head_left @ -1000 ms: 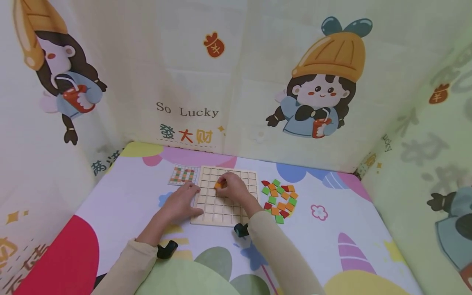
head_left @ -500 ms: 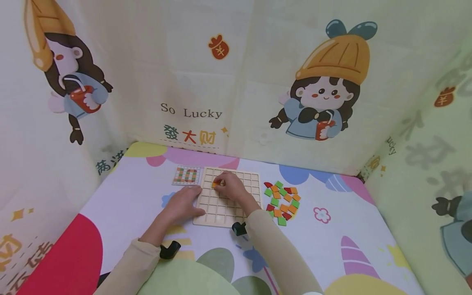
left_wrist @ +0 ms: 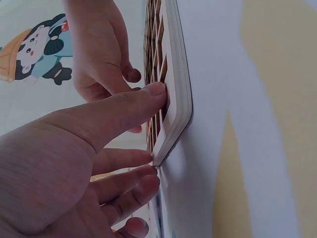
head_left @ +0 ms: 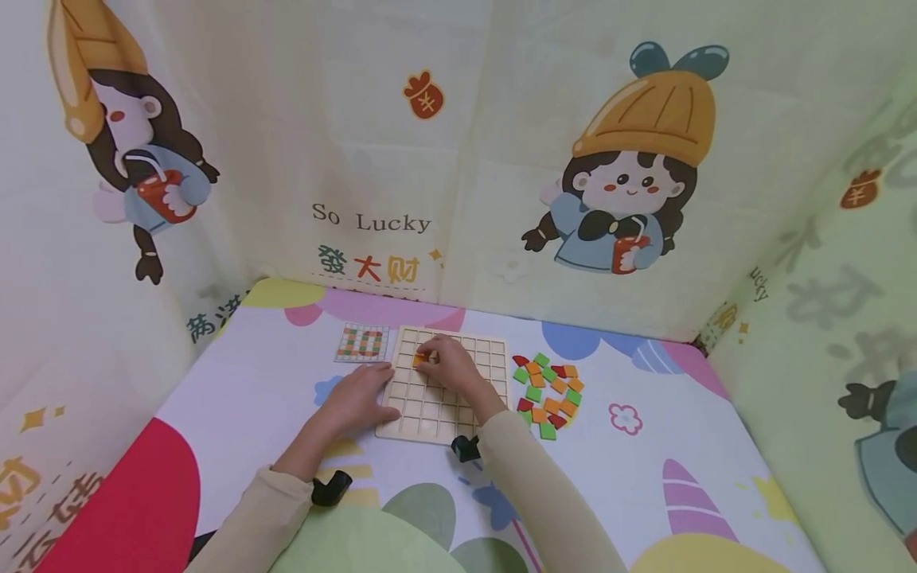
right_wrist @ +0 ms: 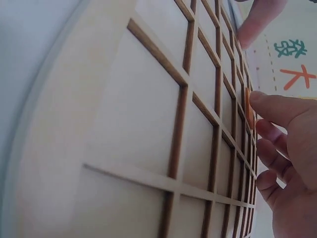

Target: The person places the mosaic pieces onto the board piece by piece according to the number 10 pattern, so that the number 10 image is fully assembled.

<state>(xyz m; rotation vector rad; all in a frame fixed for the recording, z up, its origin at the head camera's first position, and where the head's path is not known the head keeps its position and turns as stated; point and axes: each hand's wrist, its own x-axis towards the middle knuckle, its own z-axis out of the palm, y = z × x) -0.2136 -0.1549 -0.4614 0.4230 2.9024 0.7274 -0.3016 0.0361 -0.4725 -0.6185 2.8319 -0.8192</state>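
Note:
In the head view a pale wooden grid board [head_left: 415,407] lies on the table. My right hand [head_left: 454,366] reaches over its upper left part and pinches an orange square tile [head_left: 417,361] with thumb and index finger. The right wrist view has the orange tile [right_wrist: 248,109] at a far cell of the grid, the thumb pressed to it. Along the board's left side rests my left hand [head_left: 354,398]. From the left wrist view, its thumb [left_wrist: 151,94] lies on the board's rim [left_wrist: 179,94], and its fairly straight fingers [left_wrist: 124,161] reach the corner edge.
A small card [head_left: 361,342] printed with a coloured grid pattern lies left of the board. Loose green, orange and red tiles [head_left: 533,394] are spread to the board's right. A printed cloth wall [head_left: 473,239] stands behind the table.
My right hand has shifted the orange tile slightly left across the board, then stayed there. The left hand keeps its place at the board's side. The head view has moved a little.

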